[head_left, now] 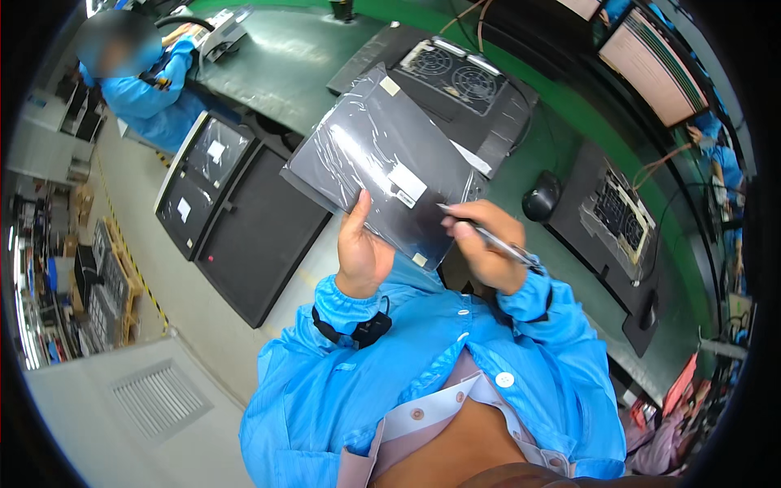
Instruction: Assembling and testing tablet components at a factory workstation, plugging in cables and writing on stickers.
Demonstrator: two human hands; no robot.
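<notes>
A dark grey flat panel (350,142), about laptop size and wrapped in shiny clear film, is held tilted in front of my chest. My left hand (364,254) supports its near left edge, thumb on top and fingers mostly hidden underneath. A white label (407,185) sits near the panel's middle, with small pale stickers at its corners. My right hand (492,248) pinches a pen (498,242), its tip near the panel's right part, by the label. Whether the tip touches the film I cannot tell.
Beyond the panel, a black stand with two round fan grilles (468,81) lies on the green bench (272,69). To the right are a black mouse (540,198), another dark stand (598,236) and a monitor (655,69). An open black foam-lined tray (260,236) stands left; a co-worker (142,102) sits beyond.
</notes>
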